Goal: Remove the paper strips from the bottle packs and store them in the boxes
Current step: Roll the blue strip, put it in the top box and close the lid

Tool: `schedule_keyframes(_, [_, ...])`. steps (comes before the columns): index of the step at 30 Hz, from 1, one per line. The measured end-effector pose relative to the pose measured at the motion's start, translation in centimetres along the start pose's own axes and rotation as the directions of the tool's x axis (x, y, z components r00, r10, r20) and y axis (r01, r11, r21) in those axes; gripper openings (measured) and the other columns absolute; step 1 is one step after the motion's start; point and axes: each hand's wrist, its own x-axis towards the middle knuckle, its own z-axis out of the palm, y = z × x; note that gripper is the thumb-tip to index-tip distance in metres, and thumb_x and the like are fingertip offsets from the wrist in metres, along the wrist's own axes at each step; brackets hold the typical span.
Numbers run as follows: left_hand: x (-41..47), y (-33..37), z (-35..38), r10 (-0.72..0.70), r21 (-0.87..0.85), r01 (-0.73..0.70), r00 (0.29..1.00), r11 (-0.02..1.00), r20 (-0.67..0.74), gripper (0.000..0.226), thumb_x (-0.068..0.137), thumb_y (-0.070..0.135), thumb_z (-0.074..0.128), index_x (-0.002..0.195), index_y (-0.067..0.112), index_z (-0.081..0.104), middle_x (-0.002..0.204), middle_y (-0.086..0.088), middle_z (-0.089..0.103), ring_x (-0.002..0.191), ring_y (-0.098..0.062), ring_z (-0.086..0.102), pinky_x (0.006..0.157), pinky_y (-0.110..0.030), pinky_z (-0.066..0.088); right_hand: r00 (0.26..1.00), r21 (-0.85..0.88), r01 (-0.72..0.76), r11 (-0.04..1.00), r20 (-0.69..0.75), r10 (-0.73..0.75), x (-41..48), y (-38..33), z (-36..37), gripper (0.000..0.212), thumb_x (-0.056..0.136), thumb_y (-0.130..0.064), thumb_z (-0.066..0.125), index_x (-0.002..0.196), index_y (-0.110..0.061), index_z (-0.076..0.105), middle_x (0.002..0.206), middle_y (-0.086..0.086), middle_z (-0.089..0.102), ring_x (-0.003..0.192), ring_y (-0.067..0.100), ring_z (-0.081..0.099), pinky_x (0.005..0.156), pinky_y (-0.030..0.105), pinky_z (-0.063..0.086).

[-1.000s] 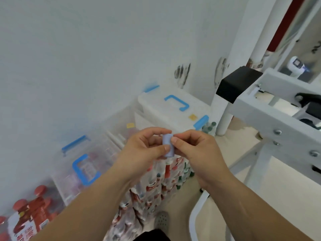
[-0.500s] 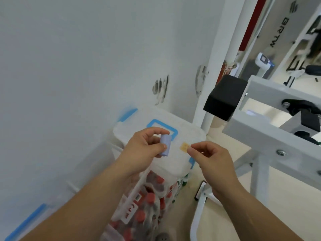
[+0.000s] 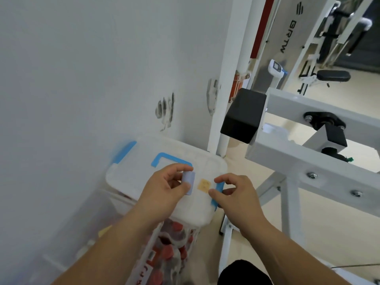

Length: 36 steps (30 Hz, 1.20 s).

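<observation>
Pinching rolled blue paper strip (image 3: 188,181) in left hand (image 3: 164,189); right hand (image 3: 240,197) loosely curled, empty, above white box lid (image 3: 141,175).

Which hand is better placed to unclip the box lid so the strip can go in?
Right. The right hand is empty and sits just by the blue clip of the lid, while the left hand pinches the rolled strip and would probably have to put it down first.
</observation>
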Motion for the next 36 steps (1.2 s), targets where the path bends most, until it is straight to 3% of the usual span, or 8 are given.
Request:
schedule_keyframes(7, [-0.1,-0.3,0.3,0.027,0.070,-0.026,1.000,0.997,-0.015,0.035,0.088,0.009,0.070,0.106,0.039,0.070,0.098,0.005,0.071,0.090,-0.024,0.067,0.081,-0.035,0.057,0.999,0.059,0.016,0.998,0.038,-0.019,0.2,0.4,-0.3,0.023,0.081,-0.020,0.080,0.090,-0.037,0.068,0.109,-0.007,0.053,0.078,0.015,0.071,0.077,0.039,0.063])
schedule_keyframes(9, [-0.3,-0.1,0.2,0.032,0.067,-0.030,0.999,0.997,-0.020,0.036,0.088,0.008,0.069,0.108,0.038,0.070,0.099,0.004,0.071,0.089,-0.021,0.067,0.078,-0.028,0.057,0.999,0.090,0.002,0.996,0.052,-0.007,0.2,0.6,-0.4,0.024,0.081,-0.014,0.078,0.087,-0.035,0.068,0.111,-0.006,0.055,0.080,0.014,0.071,0.077,0.040,0.063])
schedule_keyframes(14, [-0.5,0.2,0.4,0.046,0.064,-0.043,0.998,0.997,-0.038,0.035,0.089,0.003,0.068,0.109,0.031,0.070,0.099,0.006,0.071,0.084,-0.011,0.067,0.072,-0.015,0.053,0.974,0.439,-0.201,0.876,0.187,0.130,0.4,3.0,-1.4,0.019,0.088,0.004,0.069,0.094,-0.013,0.072,0.110,0.008,0.071,0.091,0.034,0.074,0.081,0.043,0.064])
schedule_keyframes(18, [-0.5,0.2,0.7,0.039,0.061,-0.036,0.997,0.997,-0.061,0.034,0.089,0.005,0.068,0.109,0.033,0.070,0.099,0.010,0.072,0.087,-0.012,0.068,0.073,-0.017,0.055,0.966,0.440,-0.233,0.868,0.205,0.155,0.1,4.0,-1.6,0.019,0.091,-0.003,0.071,0.103,-0.017,0.073,0.114,0.006,0.069,0.093,0.030,0.074,0.080,0.032,0.063])
schedule_keyframes(22, [-0.4,0.6,0.7,0.043,0.060,-0.038,0.995,0.997,-0.090,0.032,0.089,0.007,0.069,0.108,0.033,0.071,0.097,0.012,0.072,0.084,-0.006,0.068,0.074,-0.019,0.057,0.999,0.218,-0.005,0.976,0.033,-0.002,0.6,2.6,-2.1,0.017,0.091,-0.021,0.074,0.106,-0.029,0.072,0.115,-0.007,0.063,0.096,0.006,0.065,0.070,0.011,0.053])
schedule_keyframes(25, [-0.3,1.0,0.5,0.076,0.032,-0.072,0.989,0.997,-0.131,0.033,0.088,0.005,0.069,0.106,0.032,0.072,0.095,0.010,0.073,0.076,-0.003,0.064,0.068,-0.014,0.052,0.967,0.024,0.256,0.966,0.000,-0.256,1.6,0.5,-2.3,0.020,0.088,-0.028,0.076,0.106,-0.035,0.068,0.114,-0.011,0.058,0.106,0.002,0.057,0.083,0.012,0.048])
schedule_keyframes(30, [0.0,1.4,-2.4,0.135,0.119,-0.103,0.945,0.988,-0.297,0.026,0.090,0.014,0.069,0.105,0.035,0.071,0.093,0.013,0.072,0.074,-0.004,0.060,0.068,-0.017,0.051,0.877,-0.210,0.468,0.858,0.232,-0.422,3.3,-4.1,0.0,0.024,0.089,-0.043,0.071,0.112,-0.039,0.067,0.118,-0.019,0.053,0.114,0.003,0.044,0.101,0.023,0.038])
schedule_keyframes(36, [-0.9,0.0,-8.6,0.161,0.213,-0.046,0.809,0.976,-0.566,0.014,0.094,0.027,0.066,0.101,0.039,0.069,0.090,0.012,0.071,0.077,-0.008,0.064,0.064,-0.013,0.051,0.657,-0.330,0.711,0.621,0.625,-0.421,4.9,-8.7,6.7,0.048,0.098,-0.049,0.056,0.140,-0.029,0.056,0.150,-0.003,0.048,0.138,0.023,0.041,0.116,0.040,0.031])
